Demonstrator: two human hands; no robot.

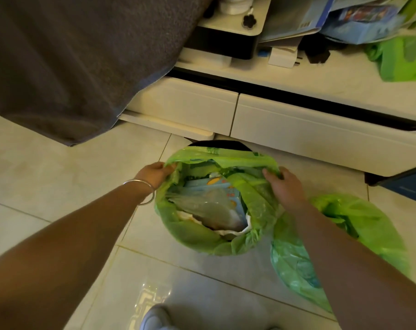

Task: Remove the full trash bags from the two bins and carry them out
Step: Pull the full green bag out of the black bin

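— Pale floor tiles [59, 177] ran up to a white low cabinet [297, 125] at the far side, didn't they?

— Yes, with a dark grey cloth [71, 55] hanging down at the far left and a green sack [402, 58] lying on the cabinet top at the far right.

— Where was the bin?

— Its black rim [216, 144] showed just in front of the cabinet, lined with a green trash bag [192, 232] full of paper and packaging.

— And the hands?

— The left hand [154, 173], a silver bangle [142, 191] on its wrist, was closed on the bag's left edge. The right hand [285, 186] pinched the right edge, fingers curled over the plastic.

— Any other bag?

— A second green bag [359, 225] sat on the tiles just right of the bin, partly hidden under the right forearm. A grey shoe [154, 317] showed at the near edge.
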